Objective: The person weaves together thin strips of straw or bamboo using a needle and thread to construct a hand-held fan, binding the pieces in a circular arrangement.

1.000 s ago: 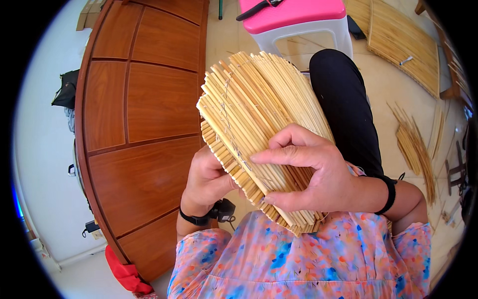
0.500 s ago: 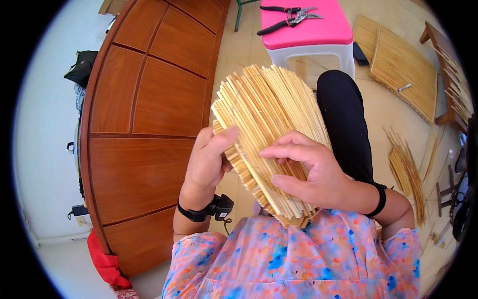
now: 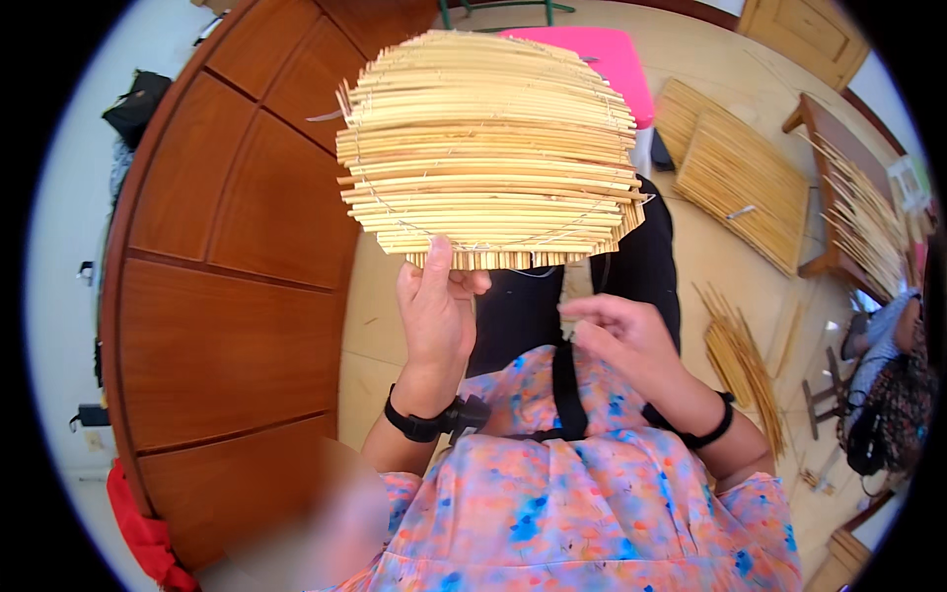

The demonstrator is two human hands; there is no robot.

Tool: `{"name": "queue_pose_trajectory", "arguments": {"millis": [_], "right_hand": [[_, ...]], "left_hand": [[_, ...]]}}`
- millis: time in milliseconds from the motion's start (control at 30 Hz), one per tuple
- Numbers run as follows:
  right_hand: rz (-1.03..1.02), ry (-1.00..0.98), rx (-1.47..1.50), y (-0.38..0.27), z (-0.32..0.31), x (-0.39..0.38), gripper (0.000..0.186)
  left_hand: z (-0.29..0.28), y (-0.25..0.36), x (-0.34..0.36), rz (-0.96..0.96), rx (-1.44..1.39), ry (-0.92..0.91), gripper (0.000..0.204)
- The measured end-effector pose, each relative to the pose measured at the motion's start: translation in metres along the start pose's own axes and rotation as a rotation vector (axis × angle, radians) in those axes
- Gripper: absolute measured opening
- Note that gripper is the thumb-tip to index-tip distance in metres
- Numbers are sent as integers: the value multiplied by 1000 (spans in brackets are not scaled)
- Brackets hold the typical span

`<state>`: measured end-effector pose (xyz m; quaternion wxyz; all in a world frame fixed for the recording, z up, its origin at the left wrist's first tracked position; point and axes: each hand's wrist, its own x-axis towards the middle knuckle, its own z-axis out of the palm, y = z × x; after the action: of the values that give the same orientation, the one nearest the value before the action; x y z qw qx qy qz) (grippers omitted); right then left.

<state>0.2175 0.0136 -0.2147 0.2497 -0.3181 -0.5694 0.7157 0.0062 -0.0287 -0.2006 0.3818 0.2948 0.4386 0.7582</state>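
A rounded, layered mat of pale straw-like stalks point(image 3: 493, 148) is held up in front of me, its stalks running crosswise. A thin curved line of thread or wire crosses its face. My left hand point(image 3: 439, 311) grips the lower edge, thumb on the front and fingers behind. Below the mat's lower right edge, apart from it, my right hand point(image 3: 626, 340) has its thumb and fingertips drawn close together. Anything between them is too small to make out. A fine loose strand hangs by the mat's lower edge.
Behind the mat stands a pink-topped stool point(image 3: 621, 59). Flat stalk panels point(image 3: 745, 183) lie on the floor at right, near a loose stalk bundle point(image 3: 740, 360). More stalks rest on a wooden bench point(image 3: 819, 128). A brown panelled wooden surface point(image 3: 227, 345) fills the left.
The mat has been raised and turned, so its stalks now run crosswise. My left hand moved to its lower edge. My right hand came off its face, and my view shifted.
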Motion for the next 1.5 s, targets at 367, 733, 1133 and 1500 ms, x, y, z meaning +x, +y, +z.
{"name": "queue_pose_trajectory", "arguments": {"millis": [367,733,1133,1500], "right_hand": [[160,320,488,44,-7,27,32],[140,415,230,62,-35,19,26],[100,407,205,58,-35,8,22],[108,407,132,57,-39,14,20]], "left_hand": [[0,-67,-30,-469,-136,-81,33],[-9,-11,-5,405,1082,-736,18],[18,-60,12,854,1095,-1091,13],[23,-30,-11,395,787,-1138,18]]}}
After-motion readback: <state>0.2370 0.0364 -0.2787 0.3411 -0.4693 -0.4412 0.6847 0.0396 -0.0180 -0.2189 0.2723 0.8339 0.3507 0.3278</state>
